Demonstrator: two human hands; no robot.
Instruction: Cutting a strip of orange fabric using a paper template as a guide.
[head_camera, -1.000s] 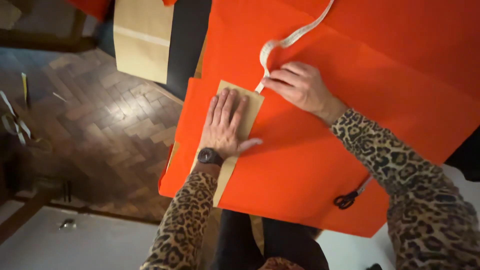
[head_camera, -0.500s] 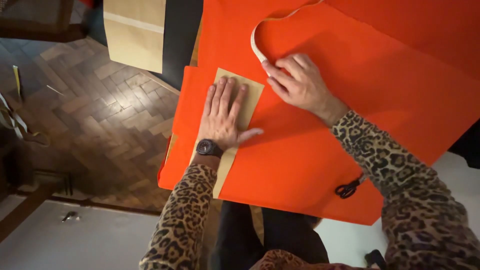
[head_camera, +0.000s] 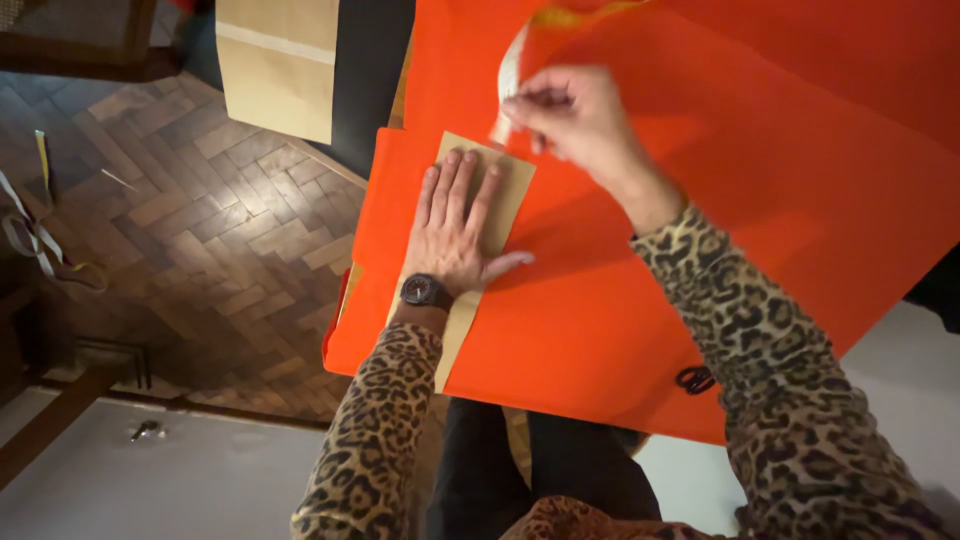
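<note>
Flat on the orange fabric (head_camera: 700, 250) lies a tan paper strip (head_camera: 510, 190), its long axis running from the fabric's far side down toward the near edge, tilted slightly so the near end angles left. The left hand (head_camera: 455, 235) presses it down with the palm flat, four fingers close together and pointing away from the person, thumb stretched out to the right onto the fabric. A dark watch (head_camera: 422, 291) sits on that wrist.

Just beyond the strip's far right corner, the right hand (head_camera: 575, 115) is raised off the fabric and pinches a pale tape (head_camera: 512, 70) between thumb and fingertips. The tape rises from the pinch and curves off toward the top edge of the view; its lower end hangs at the strip's far corner, though whether it touches cannot be told.

The fabric covers most of the tabletop (head_camera: 900, 400), whose white surface shows at the near right corner. Black scissors (head_camera: 695, 379) peek out by the fabric's near edge, partly hidden by the right sleeve. Past the tabletop's left edge, a brown paper bag (head_camera: 278, 60) hangs over the wooden floor (head_camera: 200, 250); what it contains is not visible.
</note>
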